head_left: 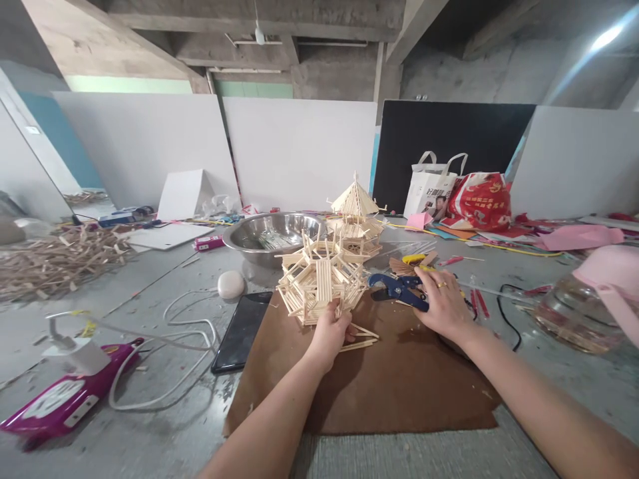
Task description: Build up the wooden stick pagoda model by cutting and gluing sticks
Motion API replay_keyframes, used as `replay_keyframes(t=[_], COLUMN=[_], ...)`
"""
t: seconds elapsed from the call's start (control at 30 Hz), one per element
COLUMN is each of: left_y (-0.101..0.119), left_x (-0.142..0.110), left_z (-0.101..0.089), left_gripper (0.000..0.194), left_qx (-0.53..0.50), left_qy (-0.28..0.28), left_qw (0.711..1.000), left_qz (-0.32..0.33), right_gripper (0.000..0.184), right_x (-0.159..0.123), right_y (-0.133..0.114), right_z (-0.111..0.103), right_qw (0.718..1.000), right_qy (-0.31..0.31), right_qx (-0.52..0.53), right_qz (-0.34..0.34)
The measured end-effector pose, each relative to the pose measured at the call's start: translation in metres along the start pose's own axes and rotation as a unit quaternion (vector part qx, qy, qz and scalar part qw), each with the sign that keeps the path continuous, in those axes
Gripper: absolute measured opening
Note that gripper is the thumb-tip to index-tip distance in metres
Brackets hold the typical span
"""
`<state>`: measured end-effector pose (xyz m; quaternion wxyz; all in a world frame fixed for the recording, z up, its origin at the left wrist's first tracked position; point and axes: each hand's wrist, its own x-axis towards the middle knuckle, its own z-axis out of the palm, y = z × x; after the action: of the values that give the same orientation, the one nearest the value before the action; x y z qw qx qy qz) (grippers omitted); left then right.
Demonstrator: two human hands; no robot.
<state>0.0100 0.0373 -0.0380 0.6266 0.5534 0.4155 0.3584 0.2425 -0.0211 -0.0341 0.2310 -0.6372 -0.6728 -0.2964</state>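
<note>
My left hand (330, 328) grips the lower edge of a round lattice model of thin wooden sticks (319, 278), tilted on its side over a brown mat (379, 379). A few loose sticks (360, 340) lie just right of that hand. My right hand (443, 303), a ring on one finger, rests with curled fingers on blue-handled cutters (397, 289) lying on the mat's far edge. Behind the lattice stands a finished stick pavilion with a pointed roof (355, 214).
A steel bowl (272, 234) sits behind the model. A black phone (242, 330), a white cable (170, 346), a pink device (67, 396) and a heap of stick offcuts (54, 256) lie left. Bags (456, 196), coloured paper and a glass jar with a pink lid (584, 313) are right.
</note>
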Motion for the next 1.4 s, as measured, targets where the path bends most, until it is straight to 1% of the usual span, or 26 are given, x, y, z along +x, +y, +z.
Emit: replay_keyframes(t=[0.07, 0.13, 0.27, 0.43, 0.53, 0.63, 0.9, 1.17, 1.3, 1.4], left_y=[-0.001, -0.001, -0.001, -0.001, 0.000, 0.000, 0.001, 0.003, 0.002, 0.002], left_x=[0.001, 0.001, -0.003, -0.008, -0.009, -0.010, -0.013, -0.014, -0.013, -0.014], left_z=[-0.001, -0.002, 0.000, 0.004, 0.005, 0.005, 0.006, 0.005, 0.006, 0.006], left_gripper=[0.050, 0.044, 0.030, 0.024, 0.023, 0.025, 0.029, 0.028, 0.028, 0.027], left_qx=[-0.010, -0.020, -0.022, -0.021, -0.023, -0.034, -0.051, -0.057, -0.056, -0.049], left_qy=[-0.003, -0.005, -0.003, -0.003, -0.015, -0.025, -0.037, -0.030, -0.036, -0.042], left_qw=[1.000, 1.000, 1.000, 1.000, 0.999, 0.999, 0.997, 0.997, 0.997, 0.997], left_qz=[0.006, 0.015, 0.019, 0.013, 0.024, 0.033, 0.037, 0.042, 0.036, 0.040], right_gripper=[0.065, 0.063, 0.059, 0.057, 0.055, 0.052, 0.046, 0.053, 0.052, 0.049], right_x=[0.007, 0.014, 0.025, 0.034, 0.037, 0.038, 0.037, 0.031, 0.030, 0.031], right_y=[-0.005, -0.009, -0.020, -0.033, -0.037, -0.039, -0.042, -0.032, -0.032, -0.034], right_z=[0.003, 0.006, 0.012, 0.017, 0.020, 0.022, 0.021, 0.017, 0.016, 0.017], right_qw=[0.999, 0.997, 0.995, 0.989, 0.987, 0.986, 0.982, 0.985, 0.987, 0.985], right_qy=[0.040, 0.069, 0.093, 0.125, 0.131, 0.137, 0.172, 0.165, 0.155, 0.160], right_qx=[-0.004, 0.001, 0.025, 0.049, 0.060, 0.068, 0.054, 0.042, 0.035, 0.036], right_qz=[-0.007, -0.021, -0.040, -0.068, -0.077, -0.066, -0.051, -0.042, -0.035, -0.051])
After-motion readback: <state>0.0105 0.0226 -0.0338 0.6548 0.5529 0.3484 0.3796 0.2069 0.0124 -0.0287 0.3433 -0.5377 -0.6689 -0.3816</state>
